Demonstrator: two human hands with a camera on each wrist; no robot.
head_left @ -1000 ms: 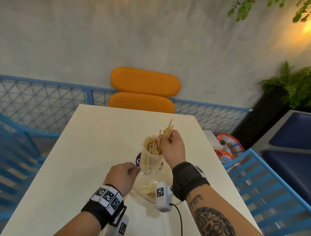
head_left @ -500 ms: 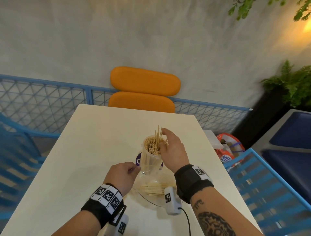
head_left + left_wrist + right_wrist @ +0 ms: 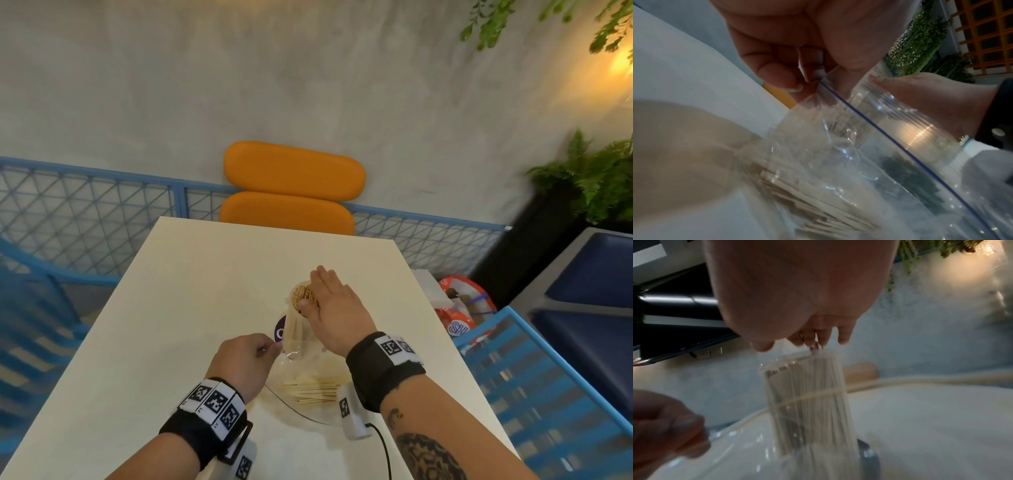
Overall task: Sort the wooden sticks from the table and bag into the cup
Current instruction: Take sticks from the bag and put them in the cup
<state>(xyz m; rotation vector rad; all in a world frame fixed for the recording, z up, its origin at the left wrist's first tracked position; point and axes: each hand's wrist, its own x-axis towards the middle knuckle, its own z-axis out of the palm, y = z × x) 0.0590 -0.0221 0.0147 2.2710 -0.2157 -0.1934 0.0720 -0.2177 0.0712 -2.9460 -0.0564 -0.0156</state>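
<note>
A clear plastic cup [image 3: 295, 330] stands mid-table, packed with upright wooden sticks [image 3: 303, 294]; the right wrist view shows the same cup [image 3: 807, 400] full of them. My right hand [image 3: 334, 308] lies flat over the cup's mouth, fingers straight, pressing on the stick tops. A clear zip bag [image 3: 308, 380] lies just in front of the cup with more sticks [image 3: 317, 390] inside. My left hand [image 3: 245, 363] pinches the bag's top edge; in the left wrist view its fingers [image 3: 789, 76] hold the blue zip line of the bag [image 3: 859, 162].
The white table [image 3: 191, 308] ends at a blue mesh railing. An orange chair [image 3: 291, 195] stands at the far edge. A blue chair [image 3: 548, 387] and a red-and-white bag [image 3: 462, 308] sit to the right. A wrist camera cable [image 3: 382, 445] trails near me.
My right hand dropped its bunch of sticks into the cup, then opened and flattened over the stick tops. The left hand kept its pinch on the bag.
</note>
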